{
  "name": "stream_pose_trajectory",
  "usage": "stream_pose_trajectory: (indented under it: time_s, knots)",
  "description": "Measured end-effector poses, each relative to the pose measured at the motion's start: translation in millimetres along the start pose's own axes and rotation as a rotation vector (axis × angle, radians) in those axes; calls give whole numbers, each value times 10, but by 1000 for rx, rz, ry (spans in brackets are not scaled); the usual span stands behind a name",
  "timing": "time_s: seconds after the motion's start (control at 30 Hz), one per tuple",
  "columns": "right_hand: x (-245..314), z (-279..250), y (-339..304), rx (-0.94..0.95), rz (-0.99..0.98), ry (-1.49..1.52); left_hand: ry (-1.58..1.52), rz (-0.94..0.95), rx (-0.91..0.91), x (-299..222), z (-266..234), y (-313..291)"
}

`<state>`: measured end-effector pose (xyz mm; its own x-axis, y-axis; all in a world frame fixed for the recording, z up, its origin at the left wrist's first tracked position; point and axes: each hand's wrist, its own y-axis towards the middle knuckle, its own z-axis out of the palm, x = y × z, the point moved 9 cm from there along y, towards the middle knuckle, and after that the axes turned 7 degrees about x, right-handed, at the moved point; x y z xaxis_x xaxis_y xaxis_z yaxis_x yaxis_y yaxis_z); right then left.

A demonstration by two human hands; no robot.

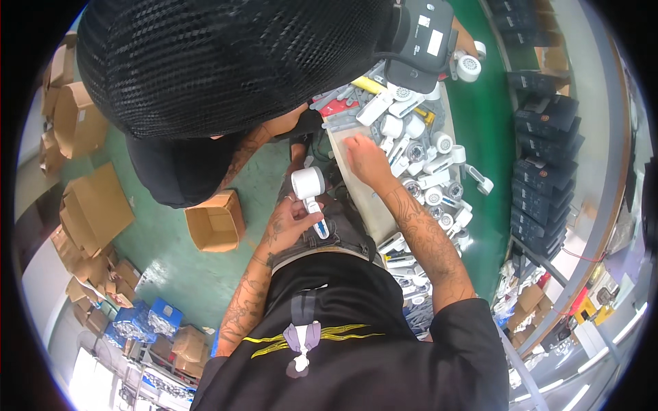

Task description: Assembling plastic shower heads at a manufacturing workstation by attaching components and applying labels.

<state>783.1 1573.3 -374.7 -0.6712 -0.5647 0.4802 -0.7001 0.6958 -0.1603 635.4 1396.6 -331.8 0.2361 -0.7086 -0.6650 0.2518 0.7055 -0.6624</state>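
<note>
In my left hand is a white handheld fan, its round head up and away from me. My fingers and thumb wrap its short handle, which shows a blue strip. My right hand is over the near-left edge of the worktable, its fingers curled together. Whatever they may hold is too small or hidden to make out. Just beyond that hand lie grey flat plastic parts. To its right spreads a heap of white fans, some showing round grilles.
A person in a black mesh cap leans in from the far side; their hand is near another fan. An open carton stands on the green floor. Dark boxes are stacked at right, cartons at left.
</note>
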Motion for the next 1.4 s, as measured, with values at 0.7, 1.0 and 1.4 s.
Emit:
stream_pose_trajectory:
  time_s: [0.7, 1.0, 1.4]
  knots:
    - [-272, -209, 112, -10, 242, 137, -7, 91, -69, -297, -34, 28]
    - [-24, -383, 346, -139, 169, 254, -36, 108, -38, -367, 10, 75]
    - [-430, -1056, 588, -278, 249, 452, -44, 33, 72, -591, 17, 291]
